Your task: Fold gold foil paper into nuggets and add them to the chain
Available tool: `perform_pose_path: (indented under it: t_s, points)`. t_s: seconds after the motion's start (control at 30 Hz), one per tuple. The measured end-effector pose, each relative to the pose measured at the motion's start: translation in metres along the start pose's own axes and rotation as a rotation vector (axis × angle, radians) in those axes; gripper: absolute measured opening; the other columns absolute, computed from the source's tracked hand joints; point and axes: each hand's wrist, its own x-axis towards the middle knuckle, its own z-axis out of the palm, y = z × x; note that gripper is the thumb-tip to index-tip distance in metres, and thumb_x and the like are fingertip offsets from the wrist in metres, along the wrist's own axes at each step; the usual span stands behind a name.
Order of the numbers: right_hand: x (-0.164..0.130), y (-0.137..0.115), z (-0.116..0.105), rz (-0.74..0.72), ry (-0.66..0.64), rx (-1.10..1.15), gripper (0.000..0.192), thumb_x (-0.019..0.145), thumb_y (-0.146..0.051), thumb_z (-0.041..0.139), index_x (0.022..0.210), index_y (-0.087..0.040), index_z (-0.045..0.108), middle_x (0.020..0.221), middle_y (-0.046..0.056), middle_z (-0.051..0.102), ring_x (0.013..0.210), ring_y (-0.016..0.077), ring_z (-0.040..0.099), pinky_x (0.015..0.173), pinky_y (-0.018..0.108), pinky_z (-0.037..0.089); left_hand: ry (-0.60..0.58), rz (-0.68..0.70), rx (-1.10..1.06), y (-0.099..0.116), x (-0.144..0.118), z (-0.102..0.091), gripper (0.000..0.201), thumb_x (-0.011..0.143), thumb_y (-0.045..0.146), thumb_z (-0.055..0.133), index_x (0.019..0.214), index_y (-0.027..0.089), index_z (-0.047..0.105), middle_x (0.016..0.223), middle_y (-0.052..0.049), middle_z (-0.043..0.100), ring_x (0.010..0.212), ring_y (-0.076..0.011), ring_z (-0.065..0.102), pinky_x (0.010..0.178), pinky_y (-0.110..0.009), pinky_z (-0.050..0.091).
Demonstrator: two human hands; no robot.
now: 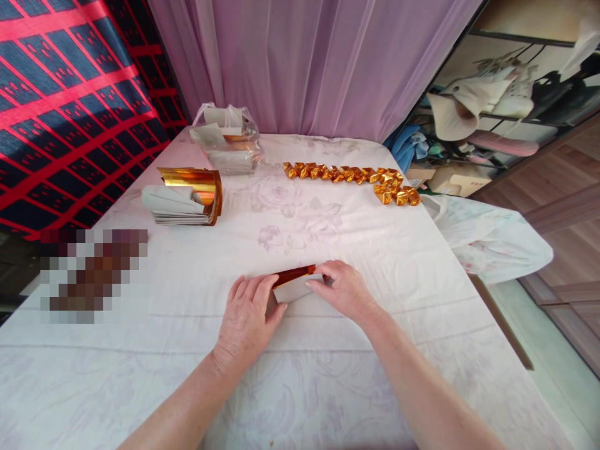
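The left hand [248,307] and right hand [345,290] are closed on opposite ends of the paper [293,290], near the middle of the table [328,381]. Both ends are gripped, presumably so that the bend is kept even. The stack [180,215] is placed left, apparently within reach; the gold pieces [344,174] are lined up beyond, likely out of the way.

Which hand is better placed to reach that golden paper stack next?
Probably the left hand: it lies nearer the curled gold, grey-backed paper stack. The right hand is farther off, though both hold the folded gold, grey-backed sheet.
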Motion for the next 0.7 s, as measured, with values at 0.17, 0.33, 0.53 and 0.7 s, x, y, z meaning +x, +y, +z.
perform_pose_path:
  t_s: [0.17, 0.33, 0.53, 0.7]
  points:
    - [-0.002, 0.0, 0.002, -0.01, 0.015, -0.01, 0.007, 0.081, -0.03, 0.072, 0.078, -0.024, 0.069, 0.072, 0.0, 0.067, 0.073, 0.0184, 0.061, 0.069, 0.03, 0.042, 0.021, 0.246, 0.017, 0.016, -0.007, -0.005, 0.03, 0.093, 0.016, 0.054, 0.122, 0.014, 0.06, 0.116, -0.011, 0.068, 0.106, -0.0246, 0.062, 0.097, -0.044, 0.05]
    - [-0.003, 0.0, 0.005, -0.003, 0.033, -0.049, 0.012, 0.081, -0.03, 0.071, 0.074, -0.023, 0.065, 0.076, 0.001, 0.068, 0.075, 0.0188, 0.06, 0.07, 0.03, 0.042, -0.084, 0.342, 0.068, 0.024, -0.016, 0.006, 0.036, 0.099, 0.03, 0.047, 0.127, 0.011, 0.06, 0.13, -0.012, 0.066, 0.124, -0.0262, 0.057, 0.106, -0.042, 0.047]
    - [-0.004, -0.001, 0.005, 0.006, 0.03, -0.058, 0.015, 0.081, -0.03, 0.072, 0.072, -0.023, 0.062, 0.074, 0.001, 0.067, 0.075, 0.0192, 0.06, 0.07, 0.031, 0.041, -0.139, 0.317, 0.121, 0.022, -0.021, 0.014, 0.047, 0.1, 0.042, 0.044, 0.129, 0.008, 0.059, 0.136, -0.013, 0.063, 0.13, -0.0275, 0.054, 0.111, -0.042, 0.042]
    - [-0.006, 0.001, 0.009, -0.015, 0.073, -0.063, 0.016, 0.083, -0.032, 0.07, 0.073, -0.023, 0.062, 0.075, 0.001, 0.066, 0.076, 0.0192, 0.06, 0.071, 0.031, 0.041, -0.171, 0.317, 0.139, 0.022, -0.021, 0.012, 0.049, 0.101, 0.044, 0.042, 0.131, 0.009, 0.059, 0.138, -0.013, 0.061, 0.132, -0.0273, 0.052, 0.112, -0.041, 0.04]
